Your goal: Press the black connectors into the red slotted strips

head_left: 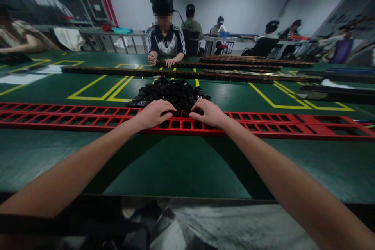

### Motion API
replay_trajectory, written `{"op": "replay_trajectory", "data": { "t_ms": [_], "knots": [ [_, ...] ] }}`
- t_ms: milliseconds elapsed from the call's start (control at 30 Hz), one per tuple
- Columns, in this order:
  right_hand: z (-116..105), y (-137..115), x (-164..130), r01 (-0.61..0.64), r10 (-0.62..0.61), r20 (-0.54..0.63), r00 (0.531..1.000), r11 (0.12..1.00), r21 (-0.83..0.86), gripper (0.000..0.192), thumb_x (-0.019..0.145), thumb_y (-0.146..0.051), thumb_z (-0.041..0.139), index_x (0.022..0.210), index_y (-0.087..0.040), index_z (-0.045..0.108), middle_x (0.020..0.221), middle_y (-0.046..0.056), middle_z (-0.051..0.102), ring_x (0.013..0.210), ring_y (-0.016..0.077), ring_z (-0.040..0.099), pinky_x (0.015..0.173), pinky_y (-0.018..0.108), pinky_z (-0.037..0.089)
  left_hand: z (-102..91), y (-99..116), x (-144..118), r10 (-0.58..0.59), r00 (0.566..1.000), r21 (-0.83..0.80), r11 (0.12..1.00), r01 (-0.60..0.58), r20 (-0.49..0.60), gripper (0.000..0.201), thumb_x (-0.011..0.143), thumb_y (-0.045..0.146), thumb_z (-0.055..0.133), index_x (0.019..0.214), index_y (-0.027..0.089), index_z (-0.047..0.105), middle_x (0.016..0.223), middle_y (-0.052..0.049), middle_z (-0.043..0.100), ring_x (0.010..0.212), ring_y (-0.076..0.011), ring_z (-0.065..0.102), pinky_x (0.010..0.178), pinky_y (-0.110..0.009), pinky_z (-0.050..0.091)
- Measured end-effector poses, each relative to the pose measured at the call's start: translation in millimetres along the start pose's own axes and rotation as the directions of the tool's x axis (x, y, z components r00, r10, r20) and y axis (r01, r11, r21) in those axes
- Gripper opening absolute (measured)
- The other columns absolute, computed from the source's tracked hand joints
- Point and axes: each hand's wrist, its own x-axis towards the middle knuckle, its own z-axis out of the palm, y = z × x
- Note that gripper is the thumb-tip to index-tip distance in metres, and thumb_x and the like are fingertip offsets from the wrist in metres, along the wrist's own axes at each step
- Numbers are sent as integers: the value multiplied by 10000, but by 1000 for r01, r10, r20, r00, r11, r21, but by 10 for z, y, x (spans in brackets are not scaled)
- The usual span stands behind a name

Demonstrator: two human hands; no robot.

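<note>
Two bare hands, left hand [154,113] and right hand [209,112], rest palm-down at the near edge of a heap of small black plastic parts [172,91], over the long red slotted plastic rack [88,116] on the green surface [181,164]. Whether either grip has closed on a part cannot be told. Judged step: gathering parts; next calls for seating one in a slot.

table [187,164]: dark green, yellow line markings | long racks [88,115]: red, open grid of rectangular slots | pile of small parts [172,91]: glossy black | far-edge racks [234,73]: dark brown | co-worker's jacket [166,43]: dark with white stripes
</note>
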Motion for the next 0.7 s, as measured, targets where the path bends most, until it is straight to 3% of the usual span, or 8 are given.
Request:
{"op": "replay_trajectory", "data": {
  "t_ms": [133,700],
  "knots": [
    [27,13,13,8,-8,-5,1000,1000,-17,246,944,-277,471,919,-198,702,1000,85,647,961,220,582,847,365,464,8,-47,-5,21,1000,-24,999,-21,7,309,937,315,476,1153,182,654,1192,-82,656,1100,-209,571,986,-407,442],
    [51,62,43,-20,20,-6,1000,999,-25,320,803,-50,431,908,-183,702,1000,86,672,960,229,583,894,383,475,26,-15,-4,16,1000,-33,999,-16,-3,299,920,296,507,1151,171,649,1183,-93,646,1094,-218,571,981,-417,449]
  ]
}}
